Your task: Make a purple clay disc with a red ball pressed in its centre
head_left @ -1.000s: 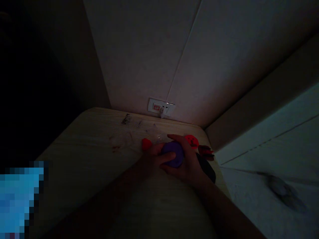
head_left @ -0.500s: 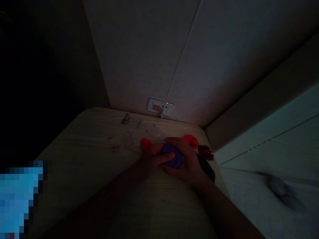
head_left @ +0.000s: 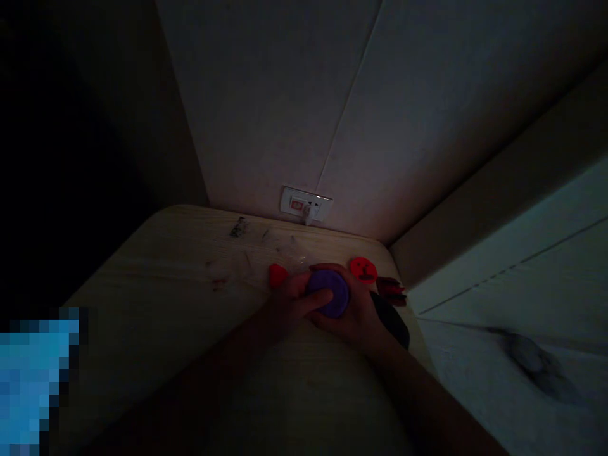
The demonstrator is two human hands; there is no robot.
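Dim light falls on a pale wall (head_left: 266,114) and on a wooden tabletop (head_left: 180,253) whose far edge meets it, just below a socket (head_left: 304,202). Both hands meet over the tabletop, right of its middle and towards the far edge, around a purple disc (head_left: 335,281). Over the last second the disc tilts and then comes round again, so its broad face now shows as nearly a full circle; it has not left the hands. That suggests the piece is being turned or pressed in place.

Left hand (head_left: 294,303): fingers clamped on the disc's left side, thumb lying across its face. Right hand (head_left: 360,310): fingers curled around its far and right sides, thumb side along the near rim. Whether the disc touches the tabletop, I cannot tell.

Just beyond the left hand lies a red lump (head_left: 277,276). Towards the far right corner sits a red disc (head_left: 363,270); a dark red piece (head_left: 390,291) and a black piece (head_left: 392,320) lie along the right edge.
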